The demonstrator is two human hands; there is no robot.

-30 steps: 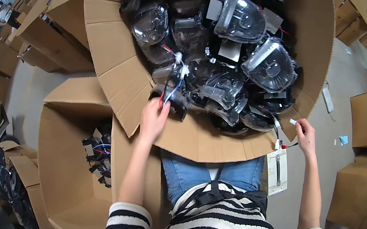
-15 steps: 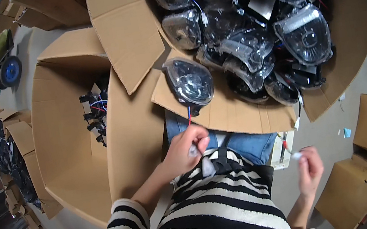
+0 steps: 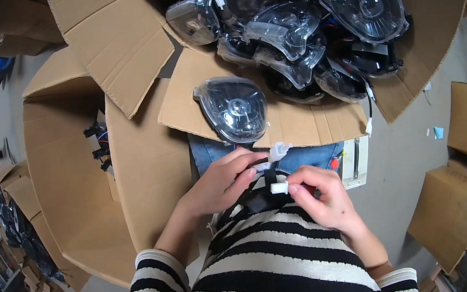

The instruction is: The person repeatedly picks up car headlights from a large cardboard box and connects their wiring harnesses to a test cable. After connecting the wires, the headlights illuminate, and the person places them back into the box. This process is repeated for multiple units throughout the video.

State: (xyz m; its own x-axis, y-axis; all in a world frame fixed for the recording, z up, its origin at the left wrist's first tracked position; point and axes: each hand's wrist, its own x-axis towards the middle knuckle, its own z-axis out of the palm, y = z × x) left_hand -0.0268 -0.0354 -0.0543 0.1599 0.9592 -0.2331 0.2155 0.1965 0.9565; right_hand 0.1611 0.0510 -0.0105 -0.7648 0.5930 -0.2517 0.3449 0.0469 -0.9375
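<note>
A clear-lensed headlight (image 3: 235,112) lies on the cardboard flap just beyond my hands. My left hand (image 3: 221,181) is closed on a dark wire lead, with a translucent white wire connector (image 3: 279,151) sticking out past the fingertips. Close by on the right, my right hand (image 3: 324,196) pinches a small white plug (image 3: 279,187) between thumb and forefinger. The plug and the connector are a short gap apart. A bit of blue and red wire shows between the headlight and my left hand.
A large carton (image 3: 438,52) full of clear-lensed headlights opens ahead, its flap reaching my lap. On the left a deep cardboard box (image 3: 66,172) holds several dark parts with wires. Brown cartons (image 3: 451,209) stand at the right, near a white case (image 3: 356,163) on the floor.
My right hand has swung in from the far right with the white plug, close to my left hand. The left hand's fingers have extended along the lead. The whole view has shifted.
</note>
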